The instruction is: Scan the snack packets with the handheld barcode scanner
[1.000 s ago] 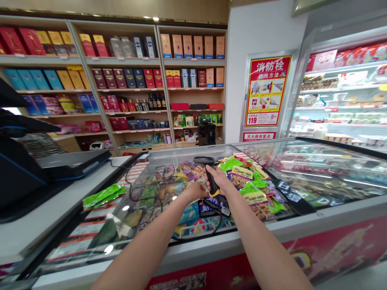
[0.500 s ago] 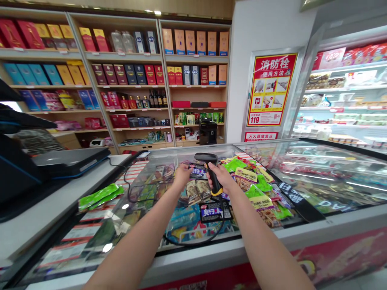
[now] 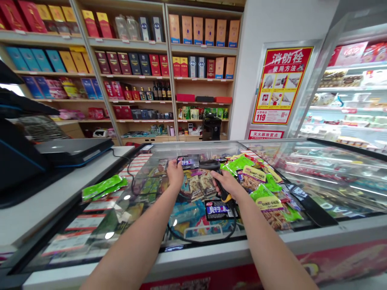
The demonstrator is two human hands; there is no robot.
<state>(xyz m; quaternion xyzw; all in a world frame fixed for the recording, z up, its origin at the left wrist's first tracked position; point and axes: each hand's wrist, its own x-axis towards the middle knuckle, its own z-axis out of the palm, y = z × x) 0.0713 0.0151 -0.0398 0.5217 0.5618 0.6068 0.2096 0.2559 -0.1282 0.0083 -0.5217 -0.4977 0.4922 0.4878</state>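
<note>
Head view: the left hand (image 3: 174, 175) holds up a dark snack packet (image 3: 187, 162), its closed fingers pinching the lower edge, just beside the head of a black-and-yellow handheld barcode scanner (image 3: 223, 189). The right hand (image 3: 227, 183) wraps closed fingers around the scanner's grip. Both hover above a glass-topped chest freezer (image 3: 332, 177), with bright green snack packets (image 3: 238, 164) heaped towards its far rim and a black coiled cord (image 3: 196, 243) looping across the glass. A white counter (image 3: 45, 213) runs along the left under a flat grey device (image 3: 72, 146); wooden shelves of boxed liquor (image 3: 199, 47) rise behind.
</note>
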